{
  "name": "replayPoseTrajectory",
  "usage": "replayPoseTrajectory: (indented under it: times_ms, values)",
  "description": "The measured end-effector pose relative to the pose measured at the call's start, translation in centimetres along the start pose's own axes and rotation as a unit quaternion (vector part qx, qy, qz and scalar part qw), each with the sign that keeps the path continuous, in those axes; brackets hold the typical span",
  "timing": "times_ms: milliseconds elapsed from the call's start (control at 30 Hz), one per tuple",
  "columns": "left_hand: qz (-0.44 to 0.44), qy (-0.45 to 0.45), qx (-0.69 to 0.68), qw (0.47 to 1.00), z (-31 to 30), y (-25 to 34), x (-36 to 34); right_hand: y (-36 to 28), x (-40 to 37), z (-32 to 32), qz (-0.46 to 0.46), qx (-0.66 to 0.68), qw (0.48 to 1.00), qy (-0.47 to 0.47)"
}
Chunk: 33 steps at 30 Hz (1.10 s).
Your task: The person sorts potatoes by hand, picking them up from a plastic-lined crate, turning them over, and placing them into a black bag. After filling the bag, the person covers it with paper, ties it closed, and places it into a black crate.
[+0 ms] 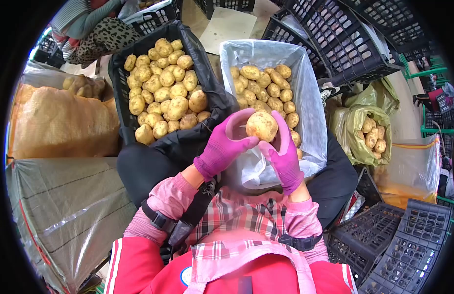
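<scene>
A large round potato (261, 126) sits between my two pink-gloved hands, over the near part of a crate lined with white plastic (308, 93). My left hand (226, 143) curves round its left side, thumb beneath. From the right, my right hand (283, 159) cups it, thumb also at the underside. Below and beyond my hands, many smaller potatoes (273, 89) fill the white-lined crate. To its left stands a black-lined crate (207, 73) heaped with potatoes (163, 93). The fingers' far sides are partly hidden.
Full orange sacks (60, 122) and a grey tarp-like sack (70, 210) stand at left. A green bag of potatoes (357, 132) is at right. Black crates are stacked upper right (334, 39) and lower right (408, 250). Another person (97, 34) sits at upper left.
</scene>
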<state>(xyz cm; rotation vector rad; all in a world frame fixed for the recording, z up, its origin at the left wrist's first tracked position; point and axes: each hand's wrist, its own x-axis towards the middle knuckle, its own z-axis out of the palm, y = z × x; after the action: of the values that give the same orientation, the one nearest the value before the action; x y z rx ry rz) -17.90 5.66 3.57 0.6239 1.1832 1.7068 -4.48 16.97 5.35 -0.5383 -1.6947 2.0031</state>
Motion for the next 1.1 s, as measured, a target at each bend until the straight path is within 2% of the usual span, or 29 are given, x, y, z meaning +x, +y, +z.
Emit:
replayPoseTrajectory:
  times_ms: [200, 233, 267, 300, 367, 400, 467, 533, 567, 667, 700, 767, 833, 867, 900, 933, 967, 1000, 1033, 1100]
  values:
    - [0.001, -0.04, -0.018, 0.999, 0.1, 0.4, -0.7, -1.2, -0.2, -1.2, 0.058, -0.187, 0.98, 0.028]
    - [0.007, -0.045, -0.026, 0.999, -0.1, 0.2, -0.7, -1.6, -0.4, -1.2, 0.064, -0.149, 0.986, 0.031]
    - [0.017, -0.031, 0.012, 0.999, -0.1, 0.2, -0.9, -1.5, -0.3, -0.4, 0.005, -0.167, 0.985, 0.034]
    - [0.059, -0.038, 0.14, 0.988, -0.6, 0.1, -0.8, -1.3, -0.3, 0.4, -0.054, -0.181, 0.981, 0.037]
    - [0.068, -0.042, 0.164, 0.983, -0.4, 0.1, -1.1, -1.5, -0.2, 0.2, -0.018, -0.223, 0.974, 0.027]
    - [0.046, -0.046, 0.136, 0.989, -0.5, 0.0, -1.1, -0.8, -0.2, -0.1, -0.034, -0.246, 0.968, 0.042]
    - [-0.001, -0.068, 0.076, 0.995, -0.4, -0.5, -1.0, 1.1, -0.4, -1.7, -0.007, -0.222, 0.973, 0.066]
    - [0.007, -0.058, 0.042, 0.997, -0.1, -0.8, -1.2, 1.7, -0.2, -1.9, -0.012, -0.186, 0.977, 0.101]
    - [0.011, -0.052, 0.027, 0.998, -0.1, -0.7, -1.1, 1.8, -0.1, -1.9, 0.016, -0.16, 0.98, 0.115]
    - [-0.065, 0.037, -0.065, 0.995, -0.7, 1.5, -1.6, 1.4, 0.0, -1.6, 0.087, -0.081, 0.98, 0.158]
    - [-0.065, 0.079, -0.037, 0.994, -2.0, 2.1, -1.0, 1.6, 0.1, -2.0, 0.095, -0.058, 0.979, 0.171]
    - [-0.066, 0.173, -0.068, 0.98, -4.6, 3.8, 0.0, 1.8, 0.2, -3.0, 0.105, -0.047, 0.977, 0.181]
    - [-0.047, 0.228, 0.023, 0.972, -8.2, 5.0, 1.8, 2.0, 0.0, -4.1, 0.112, -0.073, 0.975, 0.179]
    - [-0.032, 0.268, 0.216, 0.938, -11.6, 4.2, 3.2, 1.9, -0.2, -4.4, 0.119, -0.077, 0.974, 0.179]
    - [-0.004, 0.285, 0.346, 0.894, -13.4, 3.4, 4.4, 2.2, -0.4, -4.8, 0.117, -0.075, 0.973, 0.182]
    - [0.016, 0.311, 0.469, 0.827, -15.3, 2.5, 5.6, 2.5, -0.6, -5.2, 0.114, -0.074, 0.973, 0.185]
    - [0.045, 0.323, 0.533, 0.781, -15.9, 2.0, 6.5, 2.7, -0.7, -5.6, 0.111, -0.073, 0.973, 0.189]
    - [0.08, 0.311, 0.589, 0.741, -16.6, 0.8, 7.2, 2.7, -0.7, -6.0, 0.105, -0.073, 0.974, 0.188]
    - [0.127, 0.25, 0.652, 0.705, -19.3, -1.3, 8.3, 2.6, -0.8, -6.5, 0.1, -0.076, 0.973, 0.192]
    - [0.037, 0.195, 0.64, 0.742, -21.7, -4.6, 9.6, 2.1, -1.1, -8.6, 0.069, -0.102, 0.974, 0.19]
